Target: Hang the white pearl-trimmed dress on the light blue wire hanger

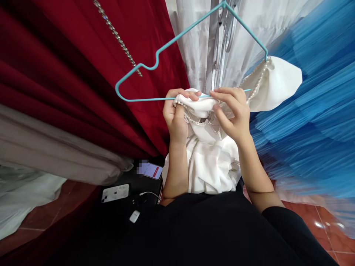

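A light-blue clothes hanger [144,99] is in front of me, with a white dress [213,162] trimmed with pearl beads partly on it. One white shoulder piece [283,85] of the dress hangs from the hanger's right end; the left end is bare. My left hand [177,114] is closed around a fold of the pearl-edged white fabric at the hanger's lower bar, thumb below and fingers above. To its right, my right hand [233,109] has its fingers apart, fingertips at the bar and fabric. Whether it pinches any cloth is hard to see. The lower dress bunches between my forearms.
Red fabric [155,48] hangs at left, with a beaded strap [116,35] before it. Blue tulle [310,107] hangs at right and white cloth [191,40] behind. A black surface at lower left holds a white phone [115,193], a lit phone [152,170] and a small white case [134,216].
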A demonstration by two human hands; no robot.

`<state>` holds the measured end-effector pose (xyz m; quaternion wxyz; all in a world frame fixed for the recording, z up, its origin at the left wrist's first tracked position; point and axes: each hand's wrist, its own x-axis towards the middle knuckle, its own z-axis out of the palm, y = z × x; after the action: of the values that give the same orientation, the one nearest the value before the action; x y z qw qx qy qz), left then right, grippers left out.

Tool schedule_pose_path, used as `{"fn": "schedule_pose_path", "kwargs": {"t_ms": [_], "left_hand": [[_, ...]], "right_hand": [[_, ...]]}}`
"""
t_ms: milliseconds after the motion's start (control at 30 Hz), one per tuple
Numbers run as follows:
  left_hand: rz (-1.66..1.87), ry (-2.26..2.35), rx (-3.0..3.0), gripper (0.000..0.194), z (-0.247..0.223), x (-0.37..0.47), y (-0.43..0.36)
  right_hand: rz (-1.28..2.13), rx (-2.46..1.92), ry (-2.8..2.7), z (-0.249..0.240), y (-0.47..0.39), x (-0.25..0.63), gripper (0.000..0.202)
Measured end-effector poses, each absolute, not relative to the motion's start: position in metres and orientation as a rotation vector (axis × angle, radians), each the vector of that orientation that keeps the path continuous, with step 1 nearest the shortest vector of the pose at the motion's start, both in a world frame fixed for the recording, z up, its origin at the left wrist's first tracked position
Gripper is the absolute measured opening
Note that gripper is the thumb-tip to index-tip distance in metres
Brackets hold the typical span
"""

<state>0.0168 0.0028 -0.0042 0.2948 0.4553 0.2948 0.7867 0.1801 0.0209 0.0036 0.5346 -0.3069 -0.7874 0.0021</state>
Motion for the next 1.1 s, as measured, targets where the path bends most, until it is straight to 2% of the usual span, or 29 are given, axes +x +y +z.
{"fn": "schedule_pose_path", "kwargs": {"t_ms": [67,167,200,333,500,600,733,867,900,1000,1100], "left_hand": [[2.117,0.81,1.193,0.03,-0.004,0.022,0.004],[2.14,0.826,1.168,0.027,-0.006,0.022,0.008],[2.147,0.817,1.154,0.026,-0.007,0.02,0.009],[2.168,0.762,1.089,0.021,-0.005,0.012,0.011],[2.133,0.825,1.087,0.021,0.002,0.006,0.008],[2.135,0.789,1.116,0.016,0.002,0.004,0.008],[2.128,0.763,1.132,0.019,-0.003,0.005,0.012],[2.109,0.721,1.113,0.025,-0.008,0.013,0.015],[2.102,0.713,1.106,0.025,-0.009,0.015,0.016],[2.082,0.725,1.068,0.025,-0.009,0.021,0.015],[2.055,0.732,1.049,0.025,-0.008,0.025,0.011]], "right_hand": [[-0.107,-0.782,-1.701,0.008,0.029,0.192,0.025],[-0.289,-0.755,-1.447,0.017,0.051,0.215,0.035],[-0.292,-0.748,-1.444,0.021,0.06,0.224,0.037],[-0.178,-0.813,-1.486,0.041,0.082,0.251,0.023],[-0.17,-0.823,-1.384,0.062,0.097,0.279,0.032],[-0.172,-0.817,-1.263,0.049,0.107,0.298,0.018],[-0.065,-0.943,-1.198,0.006,0.092,0.31,0.001],[0.079,-0.968,-1.58,-0.027,0.049,0.288,0.015],[0.085,-0.92,-1.663,-0.029,0.041,0.278,0.013],[0.001,-0.689,-1.765,-0.024,0.03,0.245,0.012],[-0.015,-0.667,-1.798,-0.011,0.032,0.222,0.025]]}}
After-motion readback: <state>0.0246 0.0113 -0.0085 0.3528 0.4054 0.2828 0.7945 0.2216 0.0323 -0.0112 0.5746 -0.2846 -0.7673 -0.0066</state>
